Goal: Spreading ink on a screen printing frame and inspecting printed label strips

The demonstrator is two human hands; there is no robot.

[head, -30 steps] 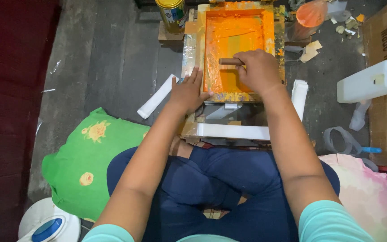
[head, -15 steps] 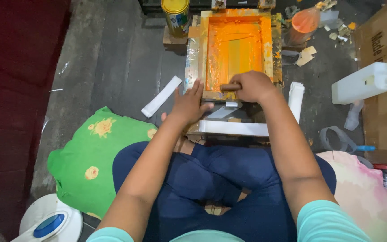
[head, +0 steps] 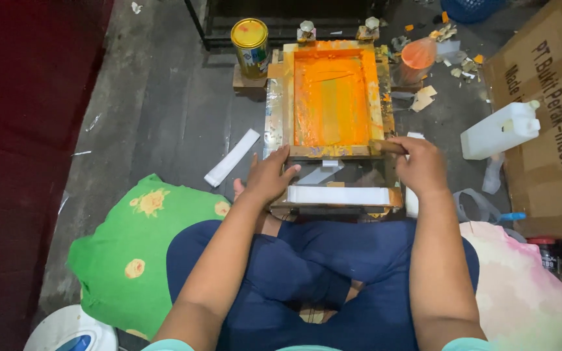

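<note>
While left hand presses flat, open, on screen frame, right hand clamps squeegee handle at near edge; pull stroke likely finishing, lift next needs steady frame.

Yellow-lidded tin beside the frame's far corner. White jug lying against cardboard box. Green flowered cloth on grey floor, white strip just beyond it.

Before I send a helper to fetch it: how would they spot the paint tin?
Find the orange-coated printing frame on the floor ahead of the seated person. At its far left corner stands the paint tin: a small round can with a yellow lid, the only metal can there.
</note>
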